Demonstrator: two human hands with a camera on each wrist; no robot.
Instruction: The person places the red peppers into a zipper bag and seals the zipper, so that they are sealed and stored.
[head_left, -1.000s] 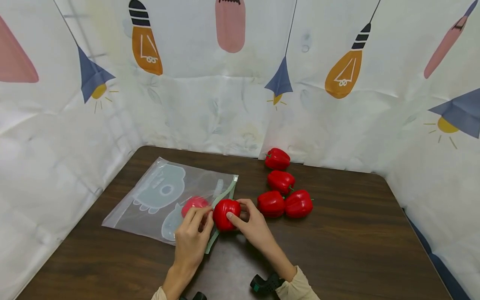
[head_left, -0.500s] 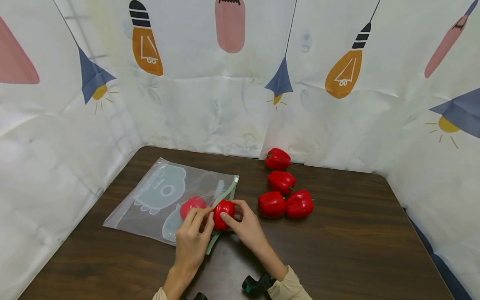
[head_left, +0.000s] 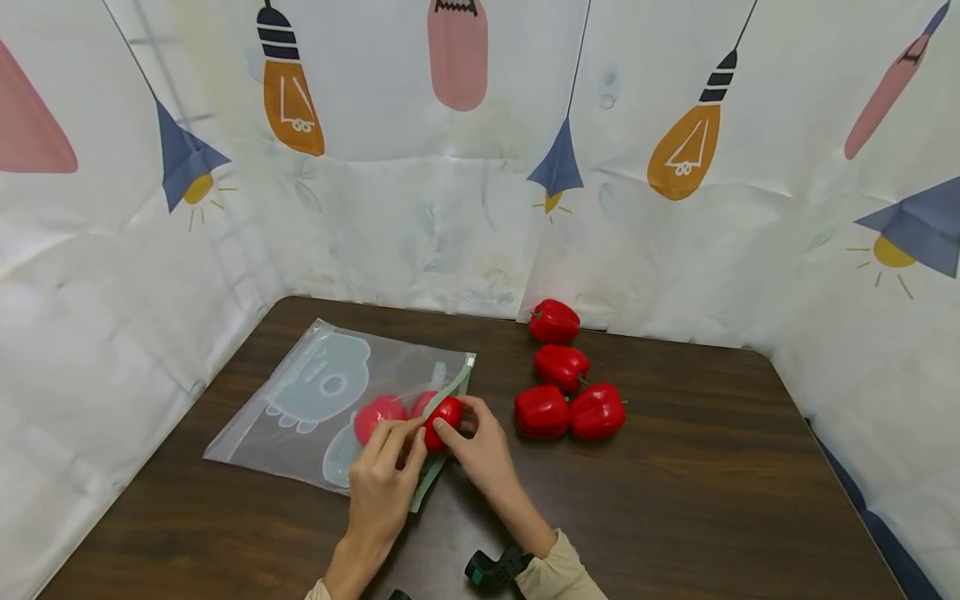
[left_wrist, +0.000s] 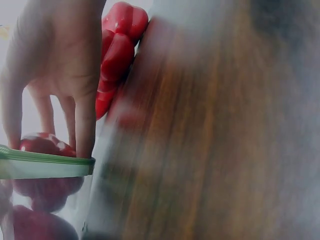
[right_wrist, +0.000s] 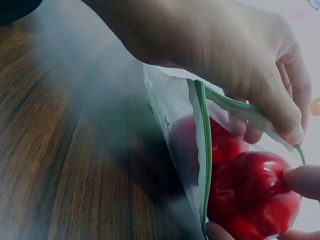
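A clear zip bag [head_left: 258,429] with a green zip edge and pale blue animal prints lies on the table. My left hand [head_left: 382,487] pinches the bag's edge at its mouth. In my right hand [head_left: 486,450] is a red bell pepper [head_left: 444,419], gripped between thumb and fingers and partly inside the opening. Behind it, within the bag, a second bell pepper [head_left: 380,417] shows through the plastic. The right wrist view shows the green zip edge [right_wrist: 200,150] spread around the held pepper [right_wrist: 265,195].
Several more red bell peppers [head_left: 542,410] are grouped to the right of the bag, one near the table's back edge. The dark wooden table [head_left: 697,467] extends to the right. A printed white cloth [head_left: 390,225] hangs behind it.
My right hand has moved left, pushing its bell pepper further into the bag's mouth. The pepper inside has shifted slightly left. My left hand keeps its place at the bag's edge.
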